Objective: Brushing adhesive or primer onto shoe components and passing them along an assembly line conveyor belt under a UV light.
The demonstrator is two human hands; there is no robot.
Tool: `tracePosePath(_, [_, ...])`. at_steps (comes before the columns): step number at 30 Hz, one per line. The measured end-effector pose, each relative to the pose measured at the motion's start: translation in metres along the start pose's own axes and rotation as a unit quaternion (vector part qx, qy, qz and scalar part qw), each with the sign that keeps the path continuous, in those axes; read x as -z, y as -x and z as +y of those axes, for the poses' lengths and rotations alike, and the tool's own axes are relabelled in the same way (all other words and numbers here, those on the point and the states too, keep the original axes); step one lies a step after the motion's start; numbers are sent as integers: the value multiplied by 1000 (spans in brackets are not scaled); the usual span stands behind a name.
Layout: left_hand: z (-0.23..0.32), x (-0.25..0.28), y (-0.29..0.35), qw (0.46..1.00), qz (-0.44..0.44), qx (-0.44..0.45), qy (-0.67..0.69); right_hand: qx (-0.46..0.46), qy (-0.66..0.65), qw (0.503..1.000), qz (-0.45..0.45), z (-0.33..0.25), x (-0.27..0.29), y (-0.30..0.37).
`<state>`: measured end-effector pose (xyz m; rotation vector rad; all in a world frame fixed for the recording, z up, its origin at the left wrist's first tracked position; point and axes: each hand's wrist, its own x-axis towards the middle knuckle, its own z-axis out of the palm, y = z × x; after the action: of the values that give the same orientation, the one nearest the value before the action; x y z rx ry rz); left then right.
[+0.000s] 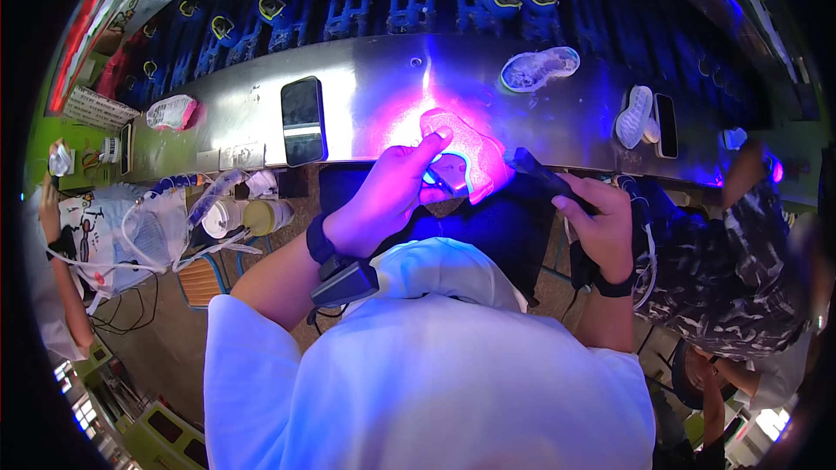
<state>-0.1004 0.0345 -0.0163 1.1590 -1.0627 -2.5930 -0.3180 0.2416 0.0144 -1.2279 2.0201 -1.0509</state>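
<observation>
My left hand grips a shoe upper just over the near edge of the metal bench, the thumb pressed on its top side. Strong pink and violet light washes over the shoe upper and hides its true colour. Its dark opening faces me. To the right, my right hand is closed round the handle of a dark brush. The brush head is close beside the shoe upper's right side; whether they touch I cannot tell.
A phone and a pale shoe sole lie on the metal bench. More soles and another phone lie at the sides. Behind runs a dark rack with shoes. Jars stand at left. People work on both sides.
</observation>
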Motion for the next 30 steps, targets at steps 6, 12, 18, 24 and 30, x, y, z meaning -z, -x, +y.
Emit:
tracePosePath(6, [-3,0,6,983,-26,68,168,98,30,995,13,-11,6,-21])
tracePosePath(12, [-10,11,5,951,-108,105,269,65,15,998,-19,-17,8,-32])
tracePosePath(18, [-4,15,8,870,-163,215,413,129,21,991,-3,-21,1,-39])
tracePosePath(24, [5,9,23,755,-245,326,514,158,24,987,4,-10,-14,-32])
tracePosePath(30, [13,2,46,886,-252,145,362,141,-25,990,-4,6,-31,-10])
